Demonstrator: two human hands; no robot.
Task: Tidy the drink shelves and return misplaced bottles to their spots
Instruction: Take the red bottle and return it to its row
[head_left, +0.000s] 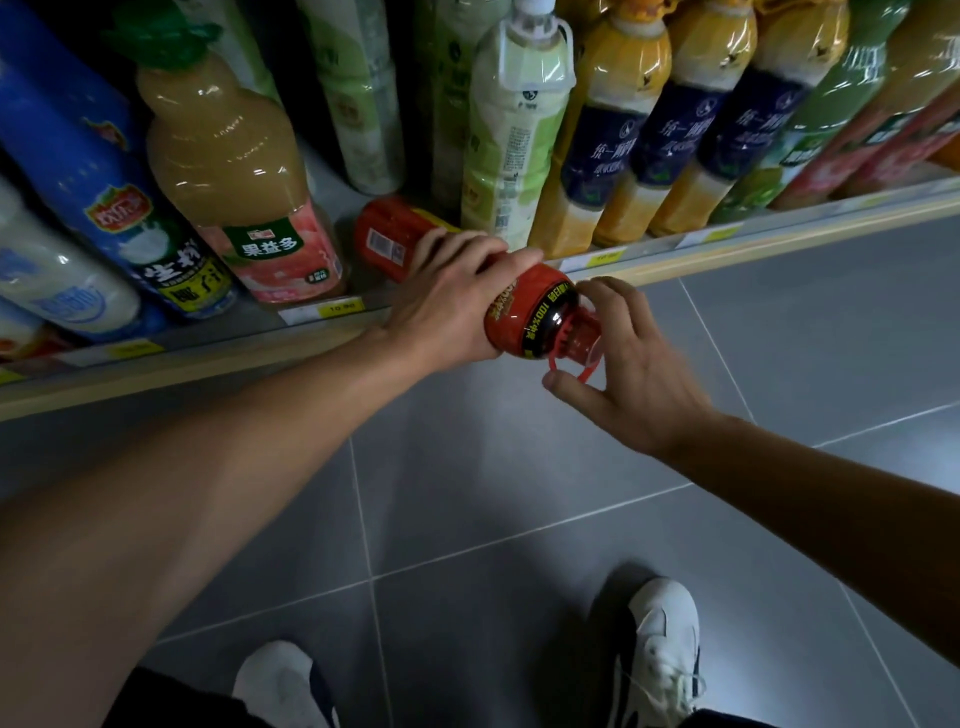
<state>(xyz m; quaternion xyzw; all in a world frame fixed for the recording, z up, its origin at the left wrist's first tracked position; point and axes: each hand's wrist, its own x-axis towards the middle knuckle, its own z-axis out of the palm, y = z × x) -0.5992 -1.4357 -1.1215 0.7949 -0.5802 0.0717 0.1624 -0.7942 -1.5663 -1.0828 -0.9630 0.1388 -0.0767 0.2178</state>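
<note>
A red-labelled bottle (524, 312) lies on its side in a gap on the bottom shelf (675, 260), its base pointing into the shelf and its red cap and carry ring sticking out over the floor. My left hand (447, 296) wraps over the bottle's middle from above. My right hand (628, 364) holds the cap end, with fingers and thumb around the red carry ring. The bottle's base (382, 241) shows behind my left hand, between a peach juice bottle and a pale green bottle.
Upright bottles crowd the shelf: a peach juice bottle (239, 171) and blue-labelled bottles (98, 171) on the left, a pale green bottle (514, 124) and orange juice bottles (649, 130) on the right. Grey tiled floor (519, 493) and my white shoes (660, 654) lie below.
</note>
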